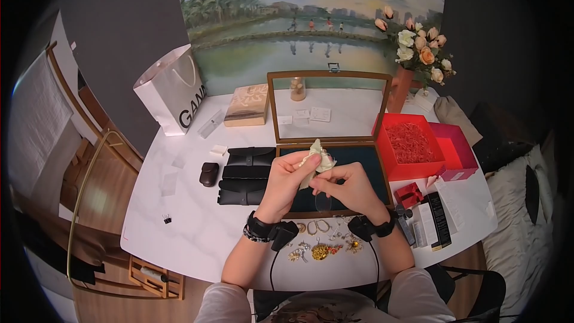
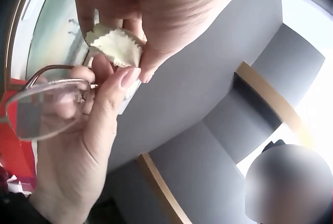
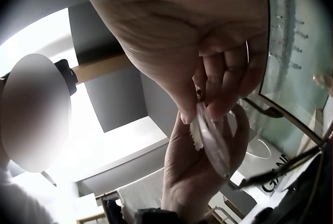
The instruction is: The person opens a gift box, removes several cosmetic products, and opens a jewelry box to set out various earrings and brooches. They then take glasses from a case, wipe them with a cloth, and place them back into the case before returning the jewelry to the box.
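Observation:
Close together over an open glass-lidded wooden case (image 1: 327, 142), both hands work on a pair of eyeglasses (image 2: 48, 110) and a cream cloth with a scalloped edge (image 2: 117, 46). My left hand (image 1: 286, 180) grips the bunched cloth, its thumb pressing on top. My right hand (image 1: 354, 186) pinches the eyeglasses near the bridge, its thumb and fingertips right at the cloth. One lens (image 3: 214, 143) shows clear between the hands in the right wrist view; the other is covered by cloth and fingers. In the head view a lens hangs below the right fingertips.
Jewellery pieces (image 1: 321, 251) lie along the front edge. Black pouches (image 1: 242, 194) and a dark brown small case (image 1: 208, 174) sit left. A red box (image 1: 412, 164) with shredded filling, small boxes (image 1: 441, 221) and a flower vase (image 1: 402, 91) stand right. A white paper bag (image 1: 170, 93) stands back left.

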`<state>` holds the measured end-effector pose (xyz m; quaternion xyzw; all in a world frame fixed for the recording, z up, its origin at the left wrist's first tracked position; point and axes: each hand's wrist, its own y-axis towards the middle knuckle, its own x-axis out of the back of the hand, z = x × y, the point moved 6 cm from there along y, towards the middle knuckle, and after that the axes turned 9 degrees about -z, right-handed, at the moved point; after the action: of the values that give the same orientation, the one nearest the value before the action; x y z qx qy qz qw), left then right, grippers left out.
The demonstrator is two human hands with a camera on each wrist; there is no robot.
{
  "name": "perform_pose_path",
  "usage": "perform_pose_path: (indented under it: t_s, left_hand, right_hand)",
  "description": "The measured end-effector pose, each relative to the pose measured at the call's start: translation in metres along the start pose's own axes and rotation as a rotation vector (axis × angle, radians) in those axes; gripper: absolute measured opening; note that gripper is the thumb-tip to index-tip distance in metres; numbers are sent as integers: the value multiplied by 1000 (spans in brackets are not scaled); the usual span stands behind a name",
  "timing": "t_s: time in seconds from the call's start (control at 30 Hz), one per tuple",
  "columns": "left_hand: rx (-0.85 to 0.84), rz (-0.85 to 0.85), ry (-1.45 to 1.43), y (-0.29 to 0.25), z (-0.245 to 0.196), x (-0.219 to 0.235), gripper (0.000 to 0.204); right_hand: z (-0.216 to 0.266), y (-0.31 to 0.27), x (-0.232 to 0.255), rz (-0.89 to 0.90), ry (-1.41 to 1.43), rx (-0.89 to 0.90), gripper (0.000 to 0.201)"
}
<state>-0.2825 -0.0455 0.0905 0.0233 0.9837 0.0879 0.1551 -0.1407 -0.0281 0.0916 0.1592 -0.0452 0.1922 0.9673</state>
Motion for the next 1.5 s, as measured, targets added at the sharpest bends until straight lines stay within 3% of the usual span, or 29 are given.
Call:
perform_pose_path:
  t_s: [0.2, 0.3, 0.4, 0.53, 0.57, 0.6, 0.67, 0.7, 0.73, 0.8, 0.9, 0.97, 1.03, 1.1, 1.3, 1.37, 1.5]
  left_hand:
    - [56, -17, -31, -2, 0, -2, 32]
    - [-97, -145, 67, 0, -7, 12, 29]
    - [-99, -201, -13, 3, -10, 17, 29]
    - [-88, -96, -64, 1, -16, 7, 30]
    - [-152, -168, 132, 2, -12, 17, 29]
    - [-152, -168, 132, 5, -6, 20, 29]
    - [-511, -171, 420, 4, -16, 17, 25]
    - [-599, -114, 361, 4, -17, 8, 26]
    - [-600, -115, 360, 1, -17, 7, 26]
    - [-208, 23, 139, -4, -6, -5, 27]
    - [-235, -7, 130, 0, 5, -6, 29]
    - [-246, -26, 122, -1, 6, -6, 31]
    - [-89, -57, -41, -3, 10, -7, 35]
    - [-99, -48, -47, -4, 6, -8, 35]
    - [-85, 17, -116, -16, 12, -24, 35]
    - [-100, 86, -84, -19, 6, -32, 36]
    - [-92, 50, -120, -19, 1, -17, 36]
  right_hand:
    - [7, 0, 0, 32, -33, 99, 18]
    - [10, -1, 1, 38, -127, 4, 15]
    - [7, -3, -2, 68, -95, -6, 16]
    - [11, -3, -3, 167, 78, -5, 19]
    - [12, -4, -2, 202, 106, -10, 23]
    - [13, -5, 1, 203, 105, -11, 23]
    - [15, -5, 3, 197, 246, -36, 26]
    - [15, -5, 3, 198, 245, -36, 26]
    - [14, -6, 1, 225, 298, -59, 27]
    - [14, -7, 1, 251, 350, -81, 29]
    - [19, -8, 2, 247, 328, -88, 27]
    - [25, -6, 3, 117, 329, -65, 21]
    - [24, -6, 3, 127, 353, -92, 18]
    - [21, -6, 3, 137, 380, -117, 16]
    - [26, -13, 7, 121, 362, 87, 14]
    - [32, -16, 10, 96, 515, 125, 12]
    - [31, -15, 5, 140, 467, 37, 12]
